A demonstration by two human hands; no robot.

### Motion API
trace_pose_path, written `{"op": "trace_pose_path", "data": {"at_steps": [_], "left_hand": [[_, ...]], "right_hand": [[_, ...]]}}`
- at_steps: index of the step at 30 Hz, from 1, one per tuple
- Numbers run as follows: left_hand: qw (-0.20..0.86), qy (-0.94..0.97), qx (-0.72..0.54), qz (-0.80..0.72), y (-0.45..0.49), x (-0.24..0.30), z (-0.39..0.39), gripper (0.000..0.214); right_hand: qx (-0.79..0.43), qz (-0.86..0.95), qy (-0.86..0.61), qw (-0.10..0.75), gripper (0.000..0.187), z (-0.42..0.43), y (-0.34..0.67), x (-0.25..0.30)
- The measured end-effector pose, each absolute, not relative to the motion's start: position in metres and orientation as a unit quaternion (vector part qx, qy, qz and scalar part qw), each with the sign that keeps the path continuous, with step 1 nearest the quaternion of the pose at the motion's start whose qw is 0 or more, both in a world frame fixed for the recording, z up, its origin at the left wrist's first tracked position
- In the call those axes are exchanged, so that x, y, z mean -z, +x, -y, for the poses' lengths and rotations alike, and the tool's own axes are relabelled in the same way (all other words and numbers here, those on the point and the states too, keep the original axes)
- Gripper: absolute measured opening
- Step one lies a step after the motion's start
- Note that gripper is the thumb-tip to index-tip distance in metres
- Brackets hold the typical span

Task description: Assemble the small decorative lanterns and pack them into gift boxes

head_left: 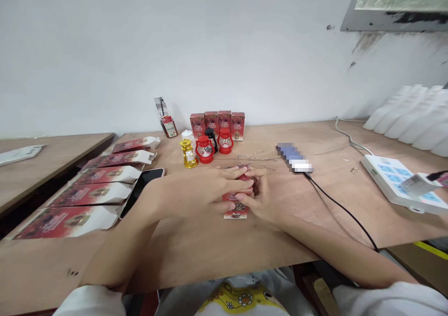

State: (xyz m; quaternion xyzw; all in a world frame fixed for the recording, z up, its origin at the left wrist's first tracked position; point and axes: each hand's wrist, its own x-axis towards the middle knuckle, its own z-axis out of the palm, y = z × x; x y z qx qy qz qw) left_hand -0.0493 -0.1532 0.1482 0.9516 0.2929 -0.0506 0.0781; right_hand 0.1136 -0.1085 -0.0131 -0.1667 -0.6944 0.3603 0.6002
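Observation:
Both my hands meet at the middle of the wooden table point(196, 250) around a small red printed box point(238, 203). My left hand point(201, 190) wraps over the box's left side and top, fingers curled. My right hand point(257, 192) grips its right side, fingers pinched against it. Behind the box stand small toy lanterns: a gold one point(189, 154), two red ones point(205, 149) point(225, 141), and a black one point(211, 135) partly hidden. A row of several upright red boxes point(217, 121) stands against the wall.
Several flat unfolded red cartons point(94, 192) lie in a column at the left beside a dark phone point(142, 187). Thin wire hooks point(257, 159) lie scattered behind my hands. A cabled device point(294, 158), a white power strip point(399, 180) and stacked white pieces point(409, 113) sit right.

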Motion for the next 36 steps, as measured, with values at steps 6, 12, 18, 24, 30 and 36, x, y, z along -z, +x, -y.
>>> {"op": "trace_pose_path", "data": {"at_steps": [6, 12, 18, 24, 30, 36], "left_hand": [[0.08, 0.959, 0.029, -0.271, -0.048, -0.149, 0.147, 0.039], [0.089, 0.959, 0.005, -0.271, -0.052, -0.148, 0.144, 0.036], [0.072, 0.959, 0.019, -0.274, -0.053, -0.147, 0.146, 0.036], [0.063, 0.955, 0.02, -0.289, -0.053, -0.146, 0.147, 0.035], [0.082, 0.959, 0.013, -0.271, -0.049, -0.145, 0.145, 0.031], [0.096, 0.956, 0.005, -0.276, -0.042, -0.146, 0.15, 0.028]], "right_hand": [[-0.395, 0.672, -0.185, 0.598, 0.047, 0.112, 0.114, 0.009], [-0.428, 0.651, -0.204, 0.593, 0.05, 0.112, 0.112, 0.012], [-0.42, 0.667, -0.219, 0.575, 0.05, 0.113, 0.114, 0.004], [-0.429, 0.67, -0.211, 0.568, 0.049, 0.111, 0.116, 0.006], [-0.415, 0.665, -0.2, 0.587, 0.051, 0.111, 0.113, 0.012], [-0.388, 0.726, -0.196, 0.533, 0.051, 0.108, 0.123, 0.003]]}}
